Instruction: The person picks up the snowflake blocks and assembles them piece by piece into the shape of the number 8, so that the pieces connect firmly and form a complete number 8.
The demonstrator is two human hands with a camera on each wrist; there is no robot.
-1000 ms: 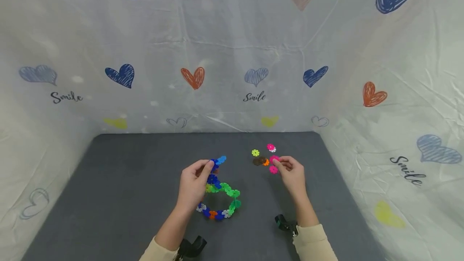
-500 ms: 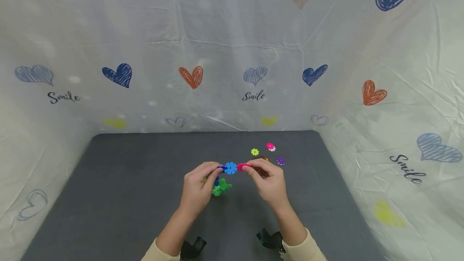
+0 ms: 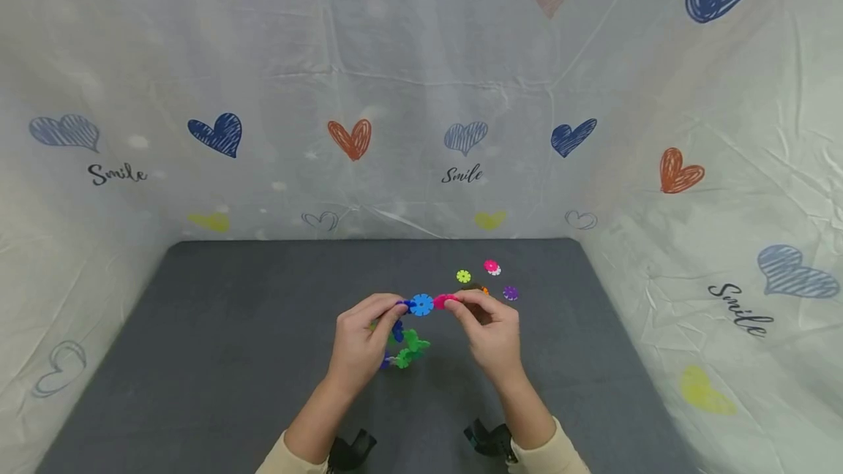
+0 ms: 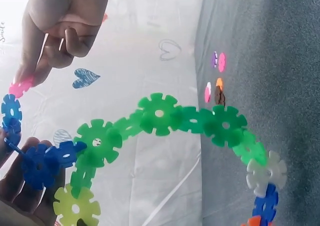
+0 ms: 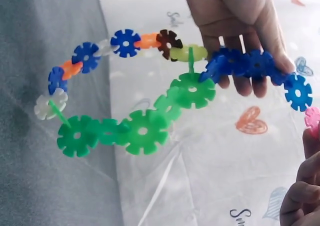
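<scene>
Head view: pink disc, brought from the loose discs, now touches the light-blue end disc of the chain, apparently extending it; right hand pinches pink, left hand dark-blue links. Left wrist: fit unclear. Right wrist: chain hangs looped.

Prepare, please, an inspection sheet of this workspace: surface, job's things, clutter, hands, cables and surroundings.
Surface: flat, dark-grey, cloth-like tabletop.
Job's things: multicoloured chain of flower-shaped, plastic-looking discs, held up, forming a loop with a blue tail. Bright pink flower-shaped disc meets the tail's light-blue end disc; whether fully slotted, cannot tell. Loose similar discs: yellow-green disc, pink-and-white overlapping pair, purple disc, another pink disc, orange disc, brown piece.
Clutter: nothing seen.
Hands: left hand pinches the tail; right hand pinches the bright pink disc.
Cables: nothing seen.
Surroundings: pale sheet printed with hearts and "Smile".
</scene>
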